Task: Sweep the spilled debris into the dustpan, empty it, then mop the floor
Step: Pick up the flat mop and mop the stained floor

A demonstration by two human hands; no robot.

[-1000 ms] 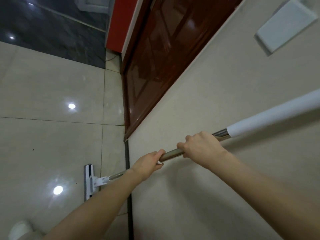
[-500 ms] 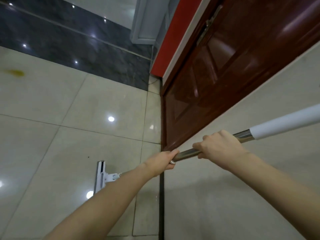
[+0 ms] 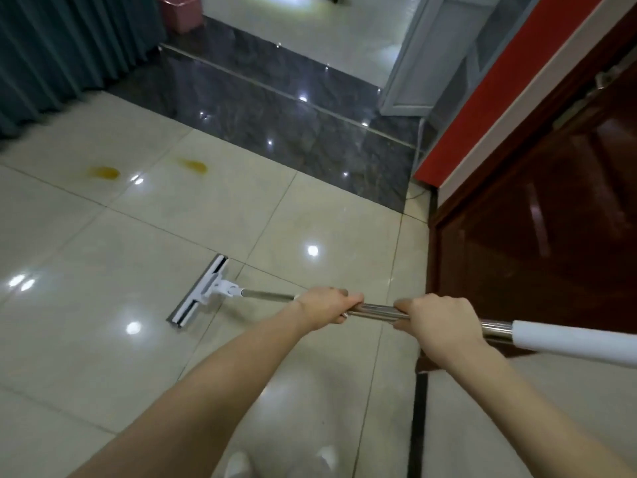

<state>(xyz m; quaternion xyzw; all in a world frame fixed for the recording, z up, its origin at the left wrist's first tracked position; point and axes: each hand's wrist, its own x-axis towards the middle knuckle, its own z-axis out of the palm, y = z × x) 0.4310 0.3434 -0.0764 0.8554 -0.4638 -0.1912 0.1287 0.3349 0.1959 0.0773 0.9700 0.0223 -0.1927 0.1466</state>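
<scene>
A flat white mop head (image 3: 199, 295) lies on the glossy beige tile floor (image 3: 103, 339). Its metal pole (image 3: 375, 310) runs right to a white handle sleeve (image 3: 568, 339). My left hand (image 3: 325, 307) grips the pole nearer the head. My right hand (image 3: 437, 322) grips it just behind, close to the white sleeve. Two yellow-brown stains sit on the tiles farther away, one stain (image 3: 103, 172) at the left and another stain (image 3: 194, 165) beside it. No dustpan is in view.
A dark red wooden door (image 3: 537, 215) stands at the right, with a red and white frame (image 3: 499, 108) beyond it. A dark marble strip (image 3: 293, 132) crosses the floor. Teal curtains (image 3: 62, 50) hang at the far left, a pink bin (image 3: 179, 12) behind them.
The view has swung left from the wall and door to the open floor, bringing the stains and curtains into sight. The mop head now lies angled further out on the tiles. Both hands keep their grip.
</scene>
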